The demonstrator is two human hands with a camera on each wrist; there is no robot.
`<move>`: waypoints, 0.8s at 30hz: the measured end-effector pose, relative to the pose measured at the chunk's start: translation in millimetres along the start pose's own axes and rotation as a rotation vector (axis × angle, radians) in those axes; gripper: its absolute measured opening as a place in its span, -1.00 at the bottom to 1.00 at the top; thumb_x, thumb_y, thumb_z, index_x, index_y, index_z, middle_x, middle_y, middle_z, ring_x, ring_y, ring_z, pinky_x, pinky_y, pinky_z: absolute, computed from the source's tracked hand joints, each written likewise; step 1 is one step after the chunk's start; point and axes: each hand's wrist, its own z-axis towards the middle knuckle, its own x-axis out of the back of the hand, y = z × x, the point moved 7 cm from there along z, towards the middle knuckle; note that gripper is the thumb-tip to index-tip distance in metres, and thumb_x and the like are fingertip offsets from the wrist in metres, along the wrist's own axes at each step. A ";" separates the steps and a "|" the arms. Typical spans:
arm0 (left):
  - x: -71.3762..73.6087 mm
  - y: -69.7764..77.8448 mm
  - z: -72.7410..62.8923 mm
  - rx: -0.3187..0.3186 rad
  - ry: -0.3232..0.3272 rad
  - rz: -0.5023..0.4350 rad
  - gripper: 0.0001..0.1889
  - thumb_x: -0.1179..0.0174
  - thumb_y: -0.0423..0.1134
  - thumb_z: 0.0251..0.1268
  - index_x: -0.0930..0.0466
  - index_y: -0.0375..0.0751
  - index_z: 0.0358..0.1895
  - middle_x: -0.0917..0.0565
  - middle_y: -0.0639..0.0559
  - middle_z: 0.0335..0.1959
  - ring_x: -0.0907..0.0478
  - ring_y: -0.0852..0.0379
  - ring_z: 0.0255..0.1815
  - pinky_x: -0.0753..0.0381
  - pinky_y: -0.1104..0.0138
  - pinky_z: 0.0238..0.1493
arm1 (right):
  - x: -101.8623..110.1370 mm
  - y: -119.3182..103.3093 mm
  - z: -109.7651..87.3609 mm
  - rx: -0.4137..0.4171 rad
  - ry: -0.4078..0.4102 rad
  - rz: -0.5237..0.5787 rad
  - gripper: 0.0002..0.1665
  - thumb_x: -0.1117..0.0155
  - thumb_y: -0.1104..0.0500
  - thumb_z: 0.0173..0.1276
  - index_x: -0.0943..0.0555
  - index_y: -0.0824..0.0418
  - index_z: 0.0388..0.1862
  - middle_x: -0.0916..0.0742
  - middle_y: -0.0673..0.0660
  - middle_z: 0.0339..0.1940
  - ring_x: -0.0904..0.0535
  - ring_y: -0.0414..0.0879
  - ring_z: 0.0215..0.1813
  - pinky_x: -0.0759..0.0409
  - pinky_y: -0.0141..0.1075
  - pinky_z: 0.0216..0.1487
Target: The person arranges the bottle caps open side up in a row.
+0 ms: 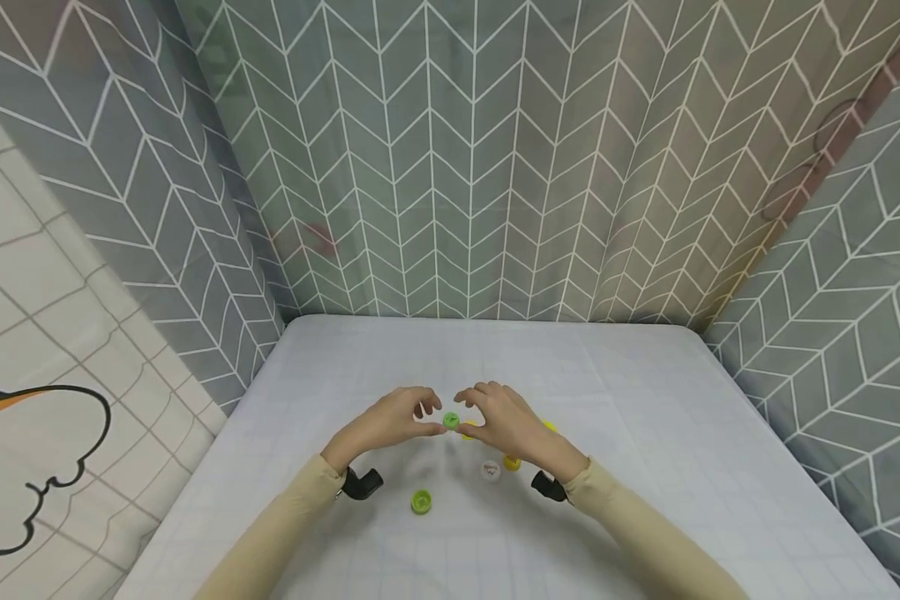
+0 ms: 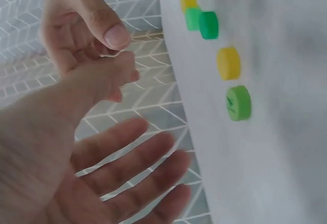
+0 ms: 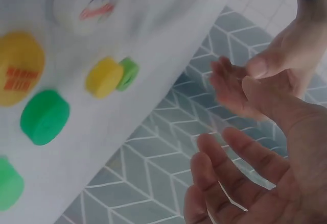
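Note:
Both hands hover over the table with thumb tips close together and nothing held in either. My left hand (image 1: 393,418) has its fingers loosely bent in the head view; the left wrist view shows them spread. My right hand (image 1: 504,421) mirrors it, fingers relaxed and apart from the thumb. Seen between the hands is a light green bottle cap (image 1: 451,421), which lies on the table in the left wrist view. Beside it sits a yellow cap (image 2: 228,63), partly covered by the right hand in the head view. A darker green cap (image 3: 45,117) is farther along.
Nearer the body lie a white printed cap (image 1: 491,471), an orange-yellow cap (image 1: 512,462) and a hollow-side-up green cap (image 1: 421,502). Another yellow cap (image 1: 548,425) shows past the right wrist. The white table (image 1: 615,367) is bordered by patterned grey curtains (image 1: 495,167).

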 end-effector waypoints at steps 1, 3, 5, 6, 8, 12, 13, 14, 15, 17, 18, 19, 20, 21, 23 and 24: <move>1.3 -2.6 4.8 0.004 0.017 -0.005 -0.60 -0.35 0.02 0.17 -0.59 -0.12 -0.01 -0.67 -0.11 -0.13 -0.59 0.03 -0.13 -0.56 0.24 -0.19 | -0.8 3.1 1.9 -0.008 -0.005 0.000 -0.49 -0.45 -0.08 0.16 -0.63 0.11 0.04 -0.70 0.02 -0.23 -0.59 -0.10 -0.20 -0.56 -0.27 -0.22; 2.5 -7.7 13.3 0.012 0.043 -0.010 -0.56 -0.37 -0.06 0.16 -0.56 -0.18 0.06 -0.66 -0.15 -0.09 -0.59 0.01 -0.12 -0.57 0.20 -0.17 | -2.8 8.2 4.8 -0.020 -0.015 0.012 -0.48 -0.46 -0.07 0.16 -0.63 0.13 0.05 -0.70 0.06 -0.20 -0.59 -0.07 -0.18 -0.56 -0.24 -0.21; 1.2 -13.5 20.0 0.024 0.048 -0.019 -0.51 -0.39 -0.11 0.14 -0.54 -0.21 0.12 -0.65 -0.17 -0.07 -0.59 -0.01 -0.10 -0.57 0.18 -0.15 | -5.9 12.8 6.7 -0.033 -0.029 0.029 -0.47 -0.46 -0.05 0.16 -0.62 0.14 0.07 -0.71 0.09 -0.18 -0.60 -0.04 -0.16 -0.57 -0.20 -0.20; 0.1 -16.0 22.8 0.029 0.044 -0.020 -0.49 -0.39 -0.12 0.14 -0.53 -0.23 0.14 -0.65 -0.18 -0.06 -0.59 -0.01 -0.09 -0.58 0.17 -0.14 | -7.5 15.0 7.2 -0.039 -0.037 0.031 -0.46 -0.46 -0.05 0.16 -0.62 0.14 0.08 -0.71 0.09 -0.18 -0.60 -0.03 -0.15 -0.58 -0.19 -0.19; -2.7 -19.9 27.6 0.036 0.031 -0.030 -0.46 -0.40 -0.13 0.13 -0.52 -0.26 0.17 -0.65 -0.19 -0.05 -0.59 -0.03 -0.07 -0.58 0.15 -0.13 | -10.8 19.4 8.0 -0.054 -0.054 0.027 -0.44 -0.45 -0.07 0.16 -0.61 0.13 0.10 -0.71 0.10 -0.17 -0.60 -0.02 -0.12 -0.58 -0.19 -0.18; -9.2 -26.8 33.6 0.061 -0.007 -0.036 -0.43 -0.41 -0.12 0.11 -0.51 -0.25 0.19 -0.64 -0.20 -0.02 -0.59 -0.10 -0.03 -0.59 0.14 -0.12 | -17.3 25.6 11.5 -0.085 -0.090 0.015 -0.41 -0.44 -0.09 0.17 -0.60 0.13 0.13 -0.70 0.10 -0.14 -0.60 0.00 -0.11 -0.58 -0.19 -0.18; -10.7 -28.3 34.7 0.068 -0.015 -0.035 -0.42 -0.41 -0.11 0.11 -0.51 -0.25 0.20 -0.64 -0.20 -0.01 -0.59 -0.11 -0.02 -0.59 0.14 -0.12 | -18.5 26.4 12.7 -0.092 -0.098 0.021 -0.40 -0.44 -0.08 0.18 -0.59 0.14 0.14 -0.70 0.12 -0.13 -0.60 0.01 -0.11 -0.58 -0.18 -0.18; -12.5 -30.1 36.2 0.077 -0.024 -0.028 -0.41 -0.41 -0.10 0.11 -0.50 -0.25 0.21 -0.64 -0.19 -0.01 -0.59 -0.10 -0.02 -0.59 0.15 -0.12 | -19.7 27.0 14.1 -0.098 -0.107 0.024 -0.40 -0.44 -0.08 0.18 -0.59 0.15 0.15 -0.69 0.12 -0.12 -0.60 0.01 -0.11 -0.58 -0.17 -0.18; -14.0 -31.8 37.5 0.085 -0.029 -0.022 -0.40 -0.41 -0.10 0.10 -0.50 -0.25 0.22 -0.64 -0.18 -0.01 -0.59 -0.09 -0.02 -0.60 0.16 -0.12 | -21.0 27.3 15.5 -0.102 -0.118 0.032 -0.40 -0.44 -0.07 0.18 -0.59 0.16 0.16 -0.69 0.14 -0.11 -0.60 0.02 -0.11 -0.58 -0.16 -0.18; -17.5 -35.2 40.0 0.097 -0.035 -0.018 -0.38 -0.41 -0.09 0.10 -0.50 -0.25 0.23 -0.64 -0.15 -0.02 -0.59 -0.05 -0.03 -0.60 0.18 -0.13 | -24.5 27.7 18.0 -0.115 -0.146 0.043 -0.40 -0.43 -0.06 0.19 -0.58 0.16 0.17 -0.69 0.15 -0.08 -0.60 0.04 -0.09 -0.58 -0.15 -0.16; -19.9 -37.1 41.3 0.102 -0.040 -0.016 -0.37 -0.41 -0.09 0.09 -0.49 -0.26 0.23 -0.64 -0.13 -0.03 -0.59 -0.03 -0.04 -0.59 0.21 -0.15 | -26.7 27.9 19.1 -0.123 -0.163 0.046 -0.38 -0.43 -0.06 0.20 -0.57 0.16 0.19 -0.69 0.15 -0.06 -0.60 0.04 -0.08 -0.58 -0.14 -0.15; -21.9 -38.3 42.3 0.104 -0.042 -0.021 -0.37 -0.41 -0.09 0.09 -0.49 -0.27 0.23 -0.64 -0.12 -0.04 -0.58 -0.01 -0.05 -0.59 0.22 -0.16 | -29.4 28.2 20.0 -0.131 -0.183 0.041 -0.37 -0.42 -0.07 0.20 -0.56 0.16 0.20 -0.68 0.15 -0.04 -0.59 0.04 -0.06 -0.58 -0.14 -0.14; -24.5 -39.8 43.4 0.103 -0.048 -0.017 -0.37 -0.41 -0.09 0.09 -0.50 -0.29 0.22 -0.63 -0.11 -0.05 -0.58 0.00 -0.07 -0.59 0.23 -0.18 | -32.1 28.7 20.7 -0.142 -0.204 0.042 -0.35 -0.42 -0.08 0.19 -0.56 0.15 0.22 -0.68 0.15 -0.01 -0.59 0.05 -0.04 -0.57 -0.12 -0.11; -27.1 -41.2 44.2 0.103 -0.052 -0.021 -0.38 -0.41 -0.09 0.09 -0.50 -0.30 0.22 -0.64 -0.11 -0.05 -0.57 0.01 -0.07 -0.59 0.24 -0.18 | -35.3 29.4 21.3 -0.154 -0.225 0.040 -0.34 -0.42 -0.09 0.19 -0.55 0.14 0.23 -0.67 0.16 0.01 -0.58 0.06 -0.03 -0.56 -0.10 -0.09; -32.4 -43.8 45.6 0.106 -0.066 -0.023 -0.38 -0.41 -0.10 0.08 -0.50 -0.32 0.21 -0.64 -0.10 -0.06 -0.57 0.02 -0.08 -0.58 0.26 -0.19 | -41.7 30.5 22.0 -0.174 -0.264 0.032 -0.30 -0.43 -0.12 0.18 -0.53 0.13 0.26 -0.65 0.17 0.05 -0.57 0.08 0.00 -0.54 -0.06 -0.03; -34.7 -44.9 46.1 0.108 -0.072 -0.021 -0.38 -0.41 -0.10 0.08 -0.51 -0.32 0.20 -0.64 -0.09 -0.06 -0.57 0.03 -0.09 -0.58 0.26 -0.19 | -44.9 30.9 22.2 -0.180 -0.280 0.025 -0.28 -0.43 -0.13 0.17 -0.52 0.13 0.26 -0.65 0.17 0.06 -0.57 0.09 0.02 -0.53 -0.04 -0.01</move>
